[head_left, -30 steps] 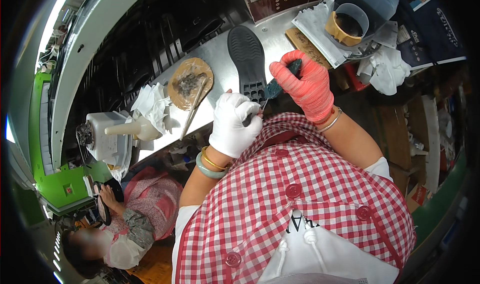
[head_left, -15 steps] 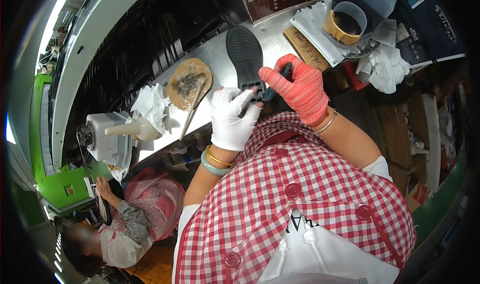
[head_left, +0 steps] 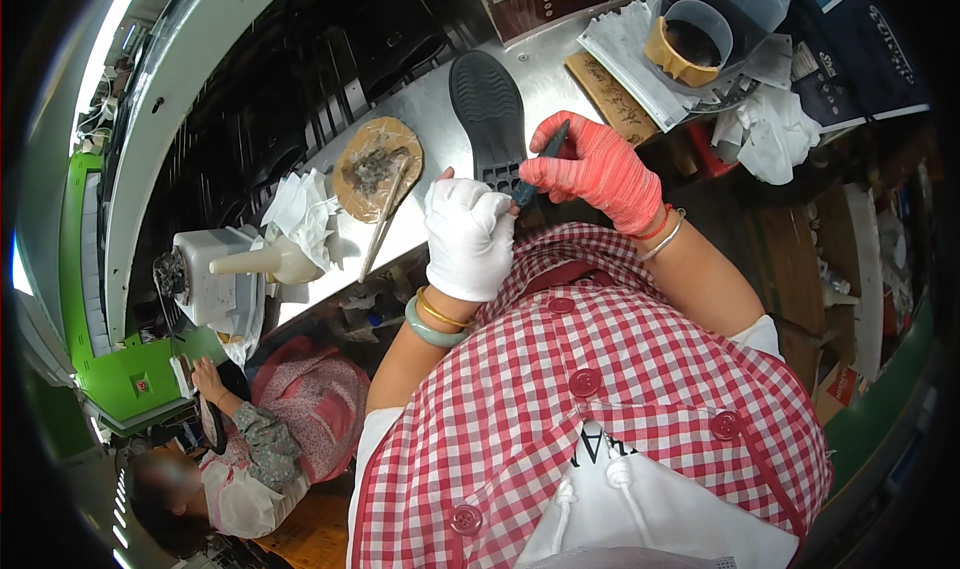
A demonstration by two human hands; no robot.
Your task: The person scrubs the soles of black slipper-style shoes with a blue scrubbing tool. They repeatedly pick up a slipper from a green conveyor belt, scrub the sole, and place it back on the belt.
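A black shoe sole (head_left: 487,99) lies on the metal bench, its ridged forefoot pointing away from me and its near end recessed in a grid. My left hand (head_left: 467,237), in a white glove with bare fingertips, is curled closed at the left edge of that near end. The fingertips are partly hidden against the sole. My right hand (head_left: 600,174), in a red knitted glove, pinches a dark brush (head_left: 558,141). The brush's bluish lower end is down at the sole's near right edge.
Left of the sole are a tan round pad (head_left: 378,159) smeared grey with a thin stick across it, crumpled white paper (head_left: 300,209) and a white bottle with a spout (head_left: 255,259). At right are a cup of dark liquid (head_left: 690,44) and a wooden block (head_left: 612,97). Another person (head_left: 290,429) sits lower left.
The fingers of my left hand, spread over the sole's near end before, are now curled in. My right hand has turned, bringing the brush more upright and slightly left.
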